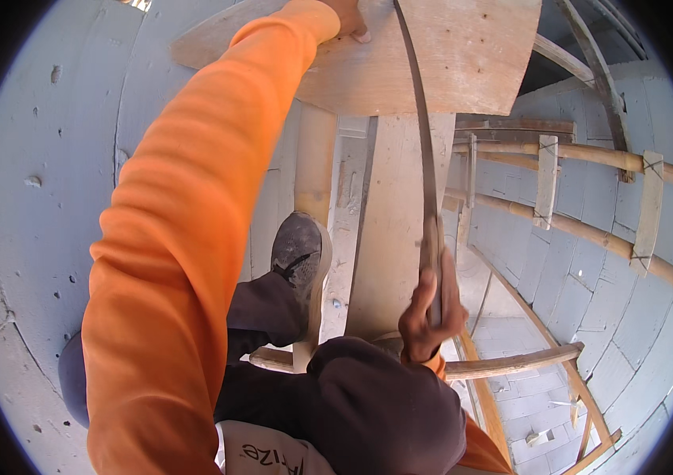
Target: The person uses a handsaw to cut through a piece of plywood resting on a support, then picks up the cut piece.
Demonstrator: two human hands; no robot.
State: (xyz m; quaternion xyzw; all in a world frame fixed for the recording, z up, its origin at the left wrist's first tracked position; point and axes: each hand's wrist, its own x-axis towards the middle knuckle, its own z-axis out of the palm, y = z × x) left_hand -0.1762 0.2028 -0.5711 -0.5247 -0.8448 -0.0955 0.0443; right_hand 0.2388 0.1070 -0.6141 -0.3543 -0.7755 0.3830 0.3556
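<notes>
A handsaw (425, 150) with a long, narrow dark blade runs up from my right hand (434, 313), whose fingers are wrapped round its handle. The blade stands edge-on and crosses a sheet of plywood (463, 59) at the top of the view. On the plywood, left of the blade, lies my left hand (346, 20), at the end of an orange sleeve. Its thumb is stretched out against the wood, while the other fingers are mostly cut off by the upper edge. A pale wooden plank (396, 222) runs beneath the plywood toward me.
My shoe (301, 253) rests on a narrow board (315, 162), and my bent knee (384, 404) is close to the saw hand. Grey block walls (43, 182) rise at the sides. A bamboo ladder-like frame (574, 218) spans the right; a timber bar (514, 362) lies below.
</notes>
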